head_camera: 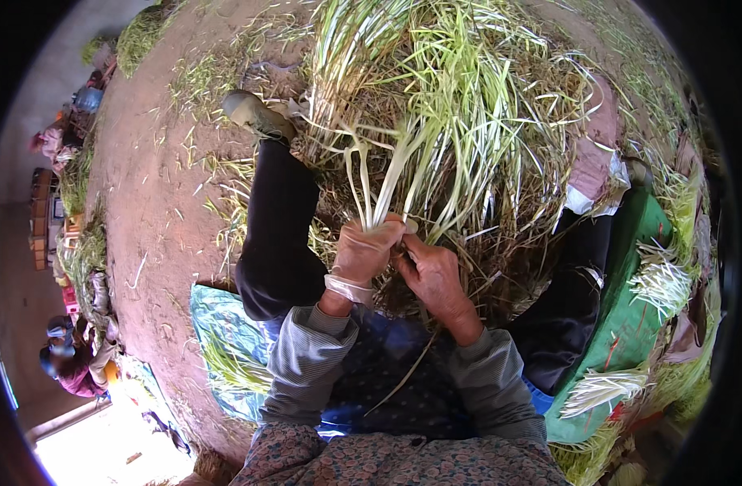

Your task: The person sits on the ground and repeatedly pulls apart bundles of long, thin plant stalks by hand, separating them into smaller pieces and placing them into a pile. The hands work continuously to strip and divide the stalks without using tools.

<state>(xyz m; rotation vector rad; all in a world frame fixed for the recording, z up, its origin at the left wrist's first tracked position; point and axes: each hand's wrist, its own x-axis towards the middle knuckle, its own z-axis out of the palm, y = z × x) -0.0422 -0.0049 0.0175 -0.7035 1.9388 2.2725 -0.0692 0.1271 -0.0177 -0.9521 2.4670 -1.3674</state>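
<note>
My left hand (366, 246), in a thin translucent glove, is closed around the lower ends of several pale green-and-white leafy stalks (390, 182). Their leaves spread upward, away from my body. My bare right hand (433, 270) meets it at the left thumb. Its thumb and forefinger pinch at the base of one stalk (414, 193); the exact contact is partly hidden by the fingers. Beyond both hands lies a large heap of the same long leafy stalks (468, 103), with dry brown trimmings beneath it between my legs.
To the right, bundles of trimmed white stalks (659, 279) (607, 389) rest on a green sack (629, 328). A teal plastic sheet (225, 328) holds loose leaves at left. My shoe (258, 114) stands beside the heap. Another person (82, 361) sits far left, near a bright opening.
</note>
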